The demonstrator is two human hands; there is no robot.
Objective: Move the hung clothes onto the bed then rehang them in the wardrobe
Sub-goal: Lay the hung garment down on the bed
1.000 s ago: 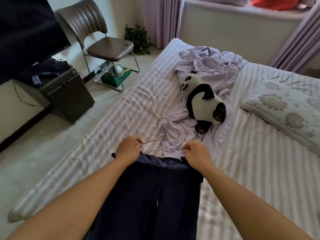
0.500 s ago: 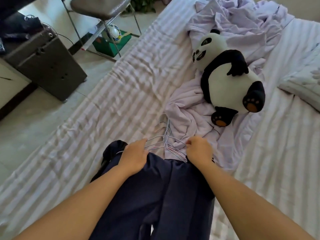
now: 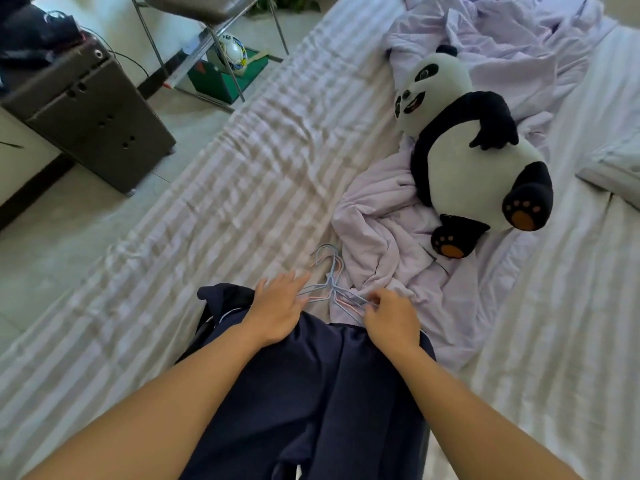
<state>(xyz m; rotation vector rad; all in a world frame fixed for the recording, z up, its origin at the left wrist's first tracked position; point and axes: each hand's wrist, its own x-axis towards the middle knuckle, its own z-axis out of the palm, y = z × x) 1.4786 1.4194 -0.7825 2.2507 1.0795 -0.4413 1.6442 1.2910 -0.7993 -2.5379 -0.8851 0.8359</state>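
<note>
Dark navy clothes [image 3: 311, 386] lie on the striped bed [image 3: 214, 209], still on thin pastel wire hangers [image 3: 329, 271] whose hooks point away from me. My left hand [image 3: 277, 313] lies flat on the top of the clothes, fingers straight and spread, fingertips at the hangers' left arms. My right hand [image 3: 391, 320] has its fingers curled and pinches the hangers' right arms at the top edge of the clothes. The lower part of the clothes runs under my forearms and out of view.
A panda plush [image 3: 464, 157] lies on a crumpled lilac sheet [image 3: 388, 237] just beyond the hangers. A pillow [image 3: 616, 168] is at the right edge. Left of the bed stand a dark cabinet [image 3: 93, 119], a chair [image 3: 207, 15] and a green box with a ball [image 3: 232, 53].
The view has dropped closer to the bed. My left hand has let go of the hangers and spread flat on the clothes. My right hand still pinches them.
</note>
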